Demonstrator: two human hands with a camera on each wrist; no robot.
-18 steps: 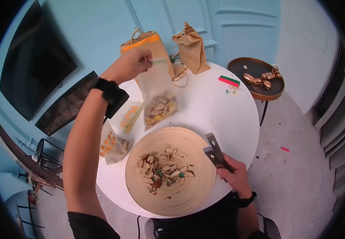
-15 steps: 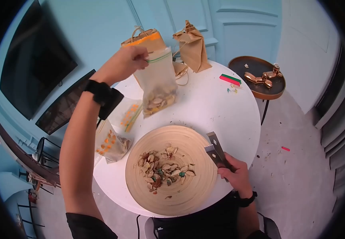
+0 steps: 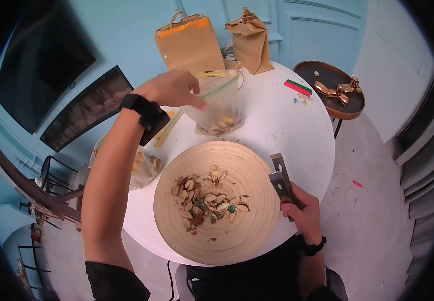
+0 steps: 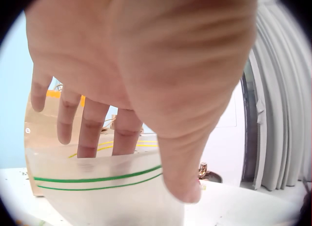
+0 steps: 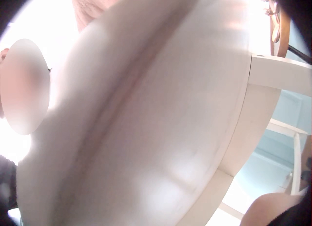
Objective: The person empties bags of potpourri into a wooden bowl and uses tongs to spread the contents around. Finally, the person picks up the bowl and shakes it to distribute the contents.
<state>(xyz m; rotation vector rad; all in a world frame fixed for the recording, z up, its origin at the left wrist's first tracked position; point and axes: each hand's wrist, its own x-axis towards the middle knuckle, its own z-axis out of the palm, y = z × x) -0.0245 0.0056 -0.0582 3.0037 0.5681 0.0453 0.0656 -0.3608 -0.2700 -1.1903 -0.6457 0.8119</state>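
Observation:
In the head view my left hand is at the mouth of a clear zip bag with a green seal line, standing on the white table and holding brown and yellow pieces. The left wrist view shows the fingers extended, two dipping behind the bag's near rim, the thumb apart from them in front. My right hand grips dark metal tongs with toothed ends, over the right rim of a round wooden plate. Dried petal-like pieces lie on that plate.
Another filled zip bag stands left of the plate, partly behind my left forearm. Two brown paper bags, one with an orange band, stand at the back. Green and red sticks lie at the right; beyond is a side table with a balloon-dog figure.
The zip bag has come down and right onto the table, its mouth now wider. My left hand followed it and its fingers have spread. The right hand still holds the tongs.

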